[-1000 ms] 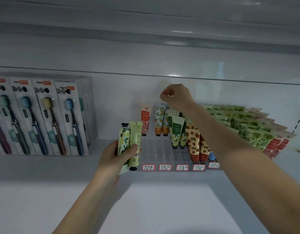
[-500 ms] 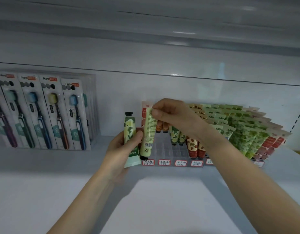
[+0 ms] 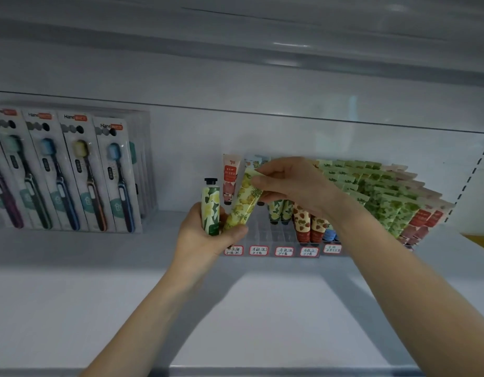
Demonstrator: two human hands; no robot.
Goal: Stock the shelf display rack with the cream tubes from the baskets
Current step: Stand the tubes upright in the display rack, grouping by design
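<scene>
Your right hand [image 3: 292, 186] pinches the crimped top end of the yellow pineapple tube [image 3: 244, 200], which slants down and to the left in front of the display rack [image 3: 284, 236]. The tube's lower end lies in your left hand [image 3: 197, 240], under the thumb; that same hand grips the green flower tube [image 3: 211, 210], upright with its black cap on top, just beside the pineapple tube. Both tubes are at the rack's front left corner and neither is in a slot; strawberry tubes [image 3: 303, 225] stand in the rack behind your right wrist. Half a second ago the pineapple tube hung nearly upright, showing its plain printed back, beside your left thumb. Now its patterned face is turned toward you, it leans more, and the left thumb covers its lower end; the flower tube is where it was.
</scene>
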